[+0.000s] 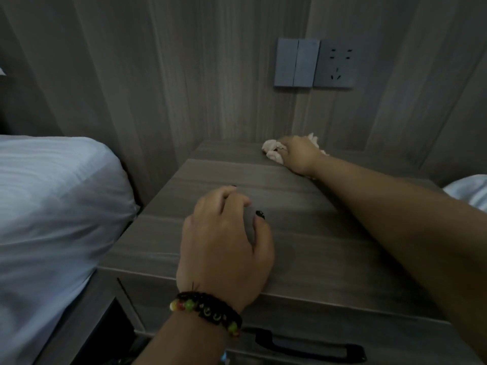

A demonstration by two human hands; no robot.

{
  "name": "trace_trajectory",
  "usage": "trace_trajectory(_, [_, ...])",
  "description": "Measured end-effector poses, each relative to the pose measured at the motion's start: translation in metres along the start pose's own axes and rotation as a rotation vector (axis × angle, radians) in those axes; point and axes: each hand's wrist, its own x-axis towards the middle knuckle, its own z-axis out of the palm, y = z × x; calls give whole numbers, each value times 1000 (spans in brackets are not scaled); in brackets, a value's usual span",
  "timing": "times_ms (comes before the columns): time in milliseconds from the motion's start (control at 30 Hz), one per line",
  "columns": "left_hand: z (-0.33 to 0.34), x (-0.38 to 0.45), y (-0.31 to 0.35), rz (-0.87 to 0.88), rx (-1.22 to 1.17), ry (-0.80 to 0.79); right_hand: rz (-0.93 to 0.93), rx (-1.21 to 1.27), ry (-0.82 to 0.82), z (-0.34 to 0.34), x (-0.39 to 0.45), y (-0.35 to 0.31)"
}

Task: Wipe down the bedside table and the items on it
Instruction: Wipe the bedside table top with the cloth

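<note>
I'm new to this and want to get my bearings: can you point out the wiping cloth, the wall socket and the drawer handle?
wiping cloth (271,150), head view, bunched left end.
wall socket (336,65), head view, faceplate middle.
drawer handle (311,347), head view, bar's middle.

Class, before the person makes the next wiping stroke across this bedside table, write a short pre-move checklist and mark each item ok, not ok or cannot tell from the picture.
1. Cloth in hand: the right hand presses the pale cloth onto the tabletop near the back edge. Ok.
2. Item lifted clear of the wiping path: the left hand grips a small grey object, but whether it rests on the top is unclear. Cannot tell.
3. Rest of the top free of items: none visible. Ok.
4. Cloth away from the wall socket: it is well below it. Ok.
5. Cloth damp or dry: cannot tell.
</note>
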Motion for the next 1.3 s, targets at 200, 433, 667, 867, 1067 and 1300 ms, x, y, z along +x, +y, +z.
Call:
trace_trajectory(200, [-5, -3, 3, -1, -46, 3, -201, 162, -5, -4, -84, -48])
trace_trajectory(433, [-22, -5, -3, 87, -125, -87, -307, 136, -30, -28, -174, -49])
trace_trajectory(667, [-40, 6, -50, 177, 109, -230, -169, 58, 21, -10, -109, -17])
trace_trajectory(867, [-34, 11, -53, 189, 87, -294, -67, -32, 64, 8, -22, -16])
trace_trajectory(1067, [-32, 9, -59, 108, 95, -207, -47, -73, 12, 28, 47, -50])
trace_trajectory(1300, [-33, 12, -53, 12, 178, -321, -333, 23, -69, 43, 36, -111])
